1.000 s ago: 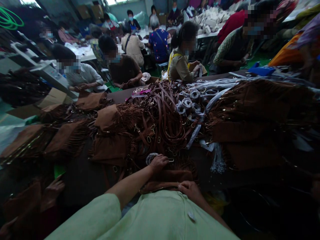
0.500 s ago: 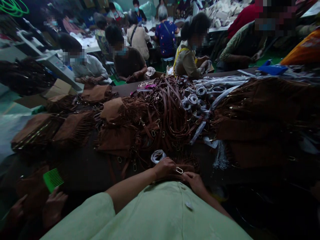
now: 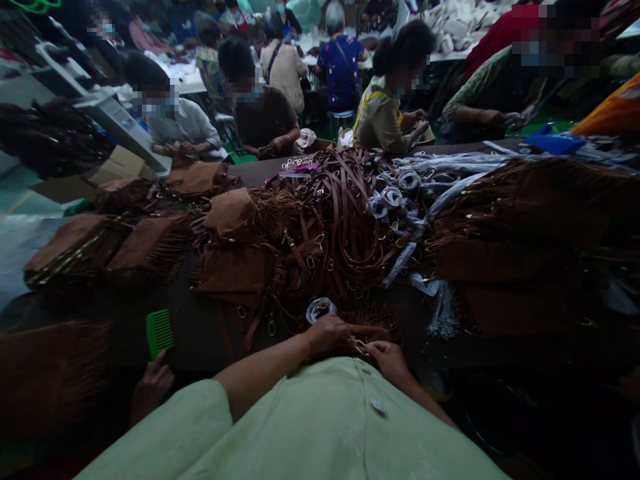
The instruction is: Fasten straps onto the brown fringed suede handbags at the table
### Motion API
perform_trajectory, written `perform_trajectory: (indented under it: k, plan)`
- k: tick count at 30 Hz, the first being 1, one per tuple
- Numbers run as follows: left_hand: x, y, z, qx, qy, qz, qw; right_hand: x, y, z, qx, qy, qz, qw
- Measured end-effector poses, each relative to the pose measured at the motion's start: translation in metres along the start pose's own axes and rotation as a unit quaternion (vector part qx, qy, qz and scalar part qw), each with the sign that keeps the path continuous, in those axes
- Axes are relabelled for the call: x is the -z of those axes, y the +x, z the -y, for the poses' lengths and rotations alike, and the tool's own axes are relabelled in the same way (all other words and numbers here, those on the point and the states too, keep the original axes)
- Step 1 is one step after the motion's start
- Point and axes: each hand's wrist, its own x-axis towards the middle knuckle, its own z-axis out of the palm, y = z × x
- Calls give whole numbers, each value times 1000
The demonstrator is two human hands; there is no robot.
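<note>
Close to my body, at the table's near edge, my left hand (image 3: 329, 333) is closed around the edge of a brown suede piece (image 3: 373, 332). A metal clasp (image 3: 359, 345) lies between my two hands. Its right side is pinched by the fingers of my right hand (image 3: 387, 355). Just beyond my left hand is a coil wrapped in clear plastic (image 3: 320, 309). Dark fringe shows behind the suede piece. My fingertips are small and dim, and the lower part of the piece is hidden against my green shirt.
Brown straps with metal clips (image 3: 345, 213) heap mid-table. Fringed suede bags (image 3: 235, 277) lie left, more bags (image 3: 490, 260) right. At lower left a co-worker's hand (image 3: 153, 383) holds a green comb (image 3: 160, 332) beside a fringed piece (image 3: 50, 373). People sit across the table (image 3: 255, 175).
The clasp has tilted between my hands, and my right fingers are now on it. At left, the co-worker's comb has moved right and up, and the fringed piece there lies spread out.
</note>
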Motion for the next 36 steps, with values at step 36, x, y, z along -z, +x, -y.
perform_trajectory:
  k: [36]
  plan:
    - [-11,32,-25,235,-173,21,956,-1,5,10,38,-123,-25,991]
